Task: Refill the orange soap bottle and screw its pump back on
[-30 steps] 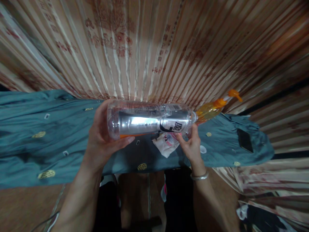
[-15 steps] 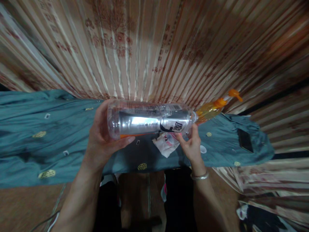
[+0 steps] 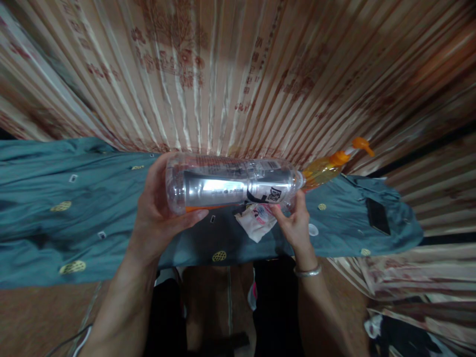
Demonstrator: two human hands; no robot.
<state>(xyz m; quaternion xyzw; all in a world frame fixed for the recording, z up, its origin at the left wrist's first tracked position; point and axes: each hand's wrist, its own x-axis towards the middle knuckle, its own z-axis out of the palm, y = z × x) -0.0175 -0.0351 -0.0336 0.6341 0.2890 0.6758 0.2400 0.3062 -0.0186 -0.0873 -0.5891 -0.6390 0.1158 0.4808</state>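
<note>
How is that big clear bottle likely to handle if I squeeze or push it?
The clear bottle would probably roll if pushed on its side, since its body looks round. Its see-through plastic wall may flex under a hard squeeze. It seems light for its size: no liquid shows at its clear base end, though the silver label hides part.

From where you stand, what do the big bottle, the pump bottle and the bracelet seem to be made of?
Big bottle: probably clear, glossy plastic; see-through end, shiny silvery label. Pump bottle: likely plastic, translucent yellow, with an opaque orange head. Bracelet: perhaps silvery metal, judging by its shine.
</note>
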